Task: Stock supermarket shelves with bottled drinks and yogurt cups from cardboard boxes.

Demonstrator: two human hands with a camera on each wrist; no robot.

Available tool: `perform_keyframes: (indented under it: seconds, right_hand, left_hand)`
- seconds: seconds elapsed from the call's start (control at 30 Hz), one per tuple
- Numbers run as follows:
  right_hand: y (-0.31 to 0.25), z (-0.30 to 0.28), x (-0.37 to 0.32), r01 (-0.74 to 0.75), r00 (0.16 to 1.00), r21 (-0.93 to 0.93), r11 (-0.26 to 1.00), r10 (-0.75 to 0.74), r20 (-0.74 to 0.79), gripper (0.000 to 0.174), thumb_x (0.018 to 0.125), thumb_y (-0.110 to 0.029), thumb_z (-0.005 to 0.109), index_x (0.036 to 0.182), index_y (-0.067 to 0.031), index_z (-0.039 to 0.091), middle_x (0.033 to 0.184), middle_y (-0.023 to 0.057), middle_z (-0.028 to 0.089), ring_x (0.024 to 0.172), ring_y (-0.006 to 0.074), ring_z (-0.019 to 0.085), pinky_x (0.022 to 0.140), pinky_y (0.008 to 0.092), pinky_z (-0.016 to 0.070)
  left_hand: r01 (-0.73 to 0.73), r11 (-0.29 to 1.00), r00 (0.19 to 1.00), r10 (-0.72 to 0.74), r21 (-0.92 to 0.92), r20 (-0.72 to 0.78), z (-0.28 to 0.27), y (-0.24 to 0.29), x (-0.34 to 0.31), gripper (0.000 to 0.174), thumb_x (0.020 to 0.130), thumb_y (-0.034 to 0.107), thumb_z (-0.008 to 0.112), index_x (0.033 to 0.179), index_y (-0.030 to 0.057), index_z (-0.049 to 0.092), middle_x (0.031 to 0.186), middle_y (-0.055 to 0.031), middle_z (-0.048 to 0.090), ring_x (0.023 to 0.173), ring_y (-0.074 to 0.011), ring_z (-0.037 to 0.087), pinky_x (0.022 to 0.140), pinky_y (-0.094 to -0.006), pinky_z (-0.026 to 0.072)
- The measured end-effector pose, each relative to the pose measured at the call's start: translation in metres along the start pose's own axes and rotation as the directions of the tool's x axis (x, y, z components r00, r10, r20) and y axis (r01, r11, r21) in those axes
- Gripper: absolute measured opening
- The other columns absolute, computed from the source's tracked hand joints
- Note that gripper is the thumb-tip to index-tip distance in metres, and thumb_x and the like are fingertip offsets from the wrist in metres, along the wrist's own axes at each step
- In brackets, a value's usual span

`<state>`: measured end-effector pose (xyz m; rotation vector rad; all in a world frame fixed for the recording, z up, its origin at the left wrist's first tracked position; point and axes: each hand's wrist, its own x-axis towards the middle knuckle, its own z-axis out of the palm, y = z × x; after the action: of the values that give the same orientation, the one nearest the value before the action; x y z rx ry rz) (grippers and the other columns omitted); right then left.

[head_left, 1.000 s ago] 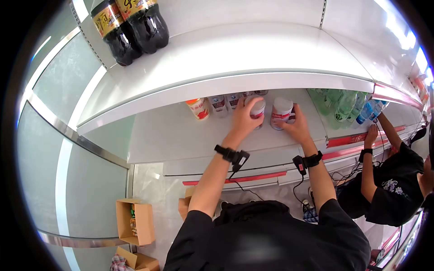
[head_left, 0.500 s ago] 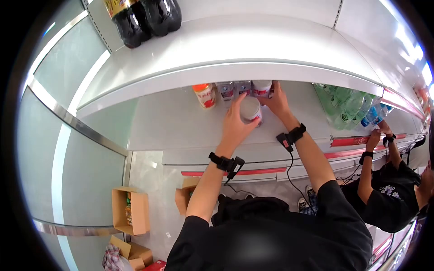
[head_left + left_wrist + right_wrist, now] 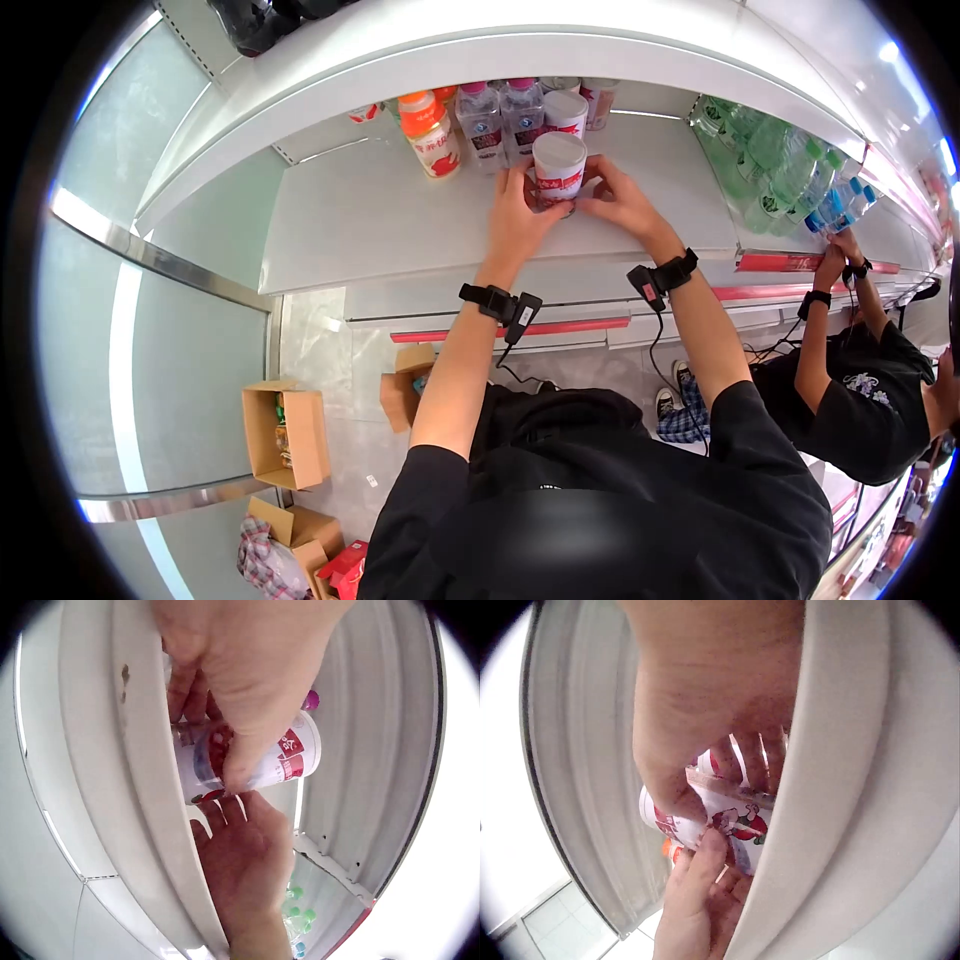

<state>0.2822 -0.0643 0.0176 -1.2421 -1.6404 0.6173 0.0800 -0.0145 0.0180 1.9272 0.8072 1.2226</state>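
Observation:
A white-and-red can (image 3: 560, 168) with a pale lid stands near the middle of the shelf. My left hand (image 3: 517, 215) grips its left side, the thumb across the front of the label. From the right, my right hand (image 3: 625, 203) holds the same can, its thumb close to the left one in the right wrist view, with the fingers (image 3: 754, 761) reaching round behind. Another similar can (image 3: 566, 113) stands directly behind it. Left of these cans are clear bottles (image 3: 482, 130) with pink caps and an orange-capped bottle (image 3: 434, 145).
The upper shelf edge (image 3: 480, 92) overhangs the back of the row. Green bottles (image 3: 775, 170) fill the shelf further right, beside another person's hands (image 3: 838, 255). Cardboard boxes (image 3: 310, 440) lie on the floor at left. Cables hang from both wrist cameras.
My right hand has moved left with a second can, set it behind the front one and let it go. It now holds the front can alongside my left hand. The head view has shifted.

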Motion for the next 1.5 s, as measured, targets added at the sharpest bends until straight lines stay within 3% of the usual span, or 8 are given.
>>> perform_keyframes:
  seconds: [0.23,0.43,0.67,0.73,0.83,0.97,1.23,1.5]
  right_hand:
    - [-0.009,0.003,0.002,-0.11,0.976,-0.187,0.976,0.071,-0.205,0.075,0.063,-0.035,0.085,0.12,0.0013,0.052,0.109,0.0184,0.064,0.086,0.0289,0.063,0.077,0.0375,0.0509]
    - [-0.001,0.009,0.004,-0.152,0.893,-0.374,0.915,-0.034,-0.448,0.072,0.064,-0.034,0.086,0.116,0.0023,0.051,0.112,0.0199,0.058,0.101,0.0367,0.057,0.088,0.0429,0.0484]
    - [0.012,0.003,0.011,-0.272,0.818,-0.425,0.863,-0.025,-0.574,0.07,0.067,-0.034,0.087,0.114,0.0023,0.05,0.115,0.0196,0.054,0.111,0.034,0.049,0.092,0.0414,0.0437]
    - [0.007,0.004,0.009,-0.242,0.731,-0.447,0.861,-0.141,-0.668,0.061,0.069,-0.035,0.087,0.107,0.0012,0.057,0.098,0.0165,0.061,0.092,0.0275,0.058,0.079,0.0377,0.0488]
    - [-0.019,-0.002,0.0,-0.407,0.779,-0.281,0.869,0.17,-0.604,0.042,0.074,-0.035,0.083,0.09,0.0,0.065,0.074,0.0109,0.066,0.065,0.0204,0.06,0.063,0.0326,0.0501]
    - [-0.019,0.004,-0.002,-0.171,0.829,-0.282,0.944,-0.017,-0.559,0.035,0.08,-0.033,0.078,0.077,-0.0005,0.068,0.06,0.0082,0.065,0.05,0.0171,0.06,0.053,0.0295,0.0487]
    - [-0.008,0.002,0.0,-0.113,0.809,-0.34,0.933,-0.112,-0.577,0.031,0.085,-0.03,0.073,0.091,0.0001,0.071,0.082,0.0128,0.072,0.075,0.0255,0.07,0.067,0.0354,0.0533]
    - [0.002,0.0,0.0,-0.194,0.874,-0.275,0.942,0.038,-0.485,0.035,0.087,-0.03,0.068,0.105,-0.0009,0.069,0.102,0.0157,0.069,0.093,0.0284,0.067,0.075,0.0374,0.0531]
  left_hand:
    - [-0.08,0.996,0.989,0.085,-0.044,0.122,-0.002,-0.007,0.001,0.062,0.07,0.016,0.081,0.124,0.0051,0.053,0.097,-0.0065,0.062,0.081,-0.0178,0.063,0.066,-0.0297,0.0484]
    - [-0.136,0.99,0.987,0.138,-0.025,0.082,-0.004,-0.007,0.001,0.031,0.081,0.018,0.073,0.108,0.0044,0.064,0.097,-0.0033,0.066,0.081,-0.0105,0.063,0.056,-0.0235,0.0413]
    - [-0.077,0.995,0.996,0.079,-0.058,0.033,-0.006,-0.003,-0.001,0.017,0.085,0.017,0.07,0.094,0.0037,0.067,0.096,-0.003,0.065,0.073,-0.0099,0.059,0.055,-0.024,0.0393]
    - [-0.075,0.995,0.996,0.077,-0.061,0.034,-0.005,-0.003,0.0,0.017,0.085,0.017,0.07,0.094,0.0035,0.067,0.096,-0.0031,0.065,0.073,-0.0098,0.059,0.055,-0.0239,0.0393]
    - [-0.076,0.996,0.996,0.078,-0.05,0.037,-0.005,-0.005,0.0,0.018,0.085,0.019,0.07,0.094,0.0036,0.067,0.096,-0.0033,0.065,0.074,-0.0099,0.059,0.055,-0.024,0.0394]
    - [-0.045,0.998,0.997,0.048,-0.053,0.064,-0.005,-0.002,-0.001,0.02,0.084,0.021,0.071,0.094,0.0041,0.067,0.095,-0.0055,0.065,0.073,-0.014,0.061,0.057,-0.0271,0.0432]
    - [-0.03,0.998,0.998,0.033,-0.06,0.056,-0.003,-0.004,-0.001,0.02,0.084,0.023,0.072,0.093,0.0052,0.068,0.094,-0.0045,0.064,0.071,-0.0136,0.06,0.054,-0.0268,0.0411]
    - [-0.021,0.997,0.999,0.023,-0.08,0.033,-0.004,-0.004,-0.001,0.018,0.086,0.021,0.07,0.091,0.0048,0.068,0.092,-0.0046,0.065,0.069,-0.0134,0.059,0.054,-0.0267,0.0404]
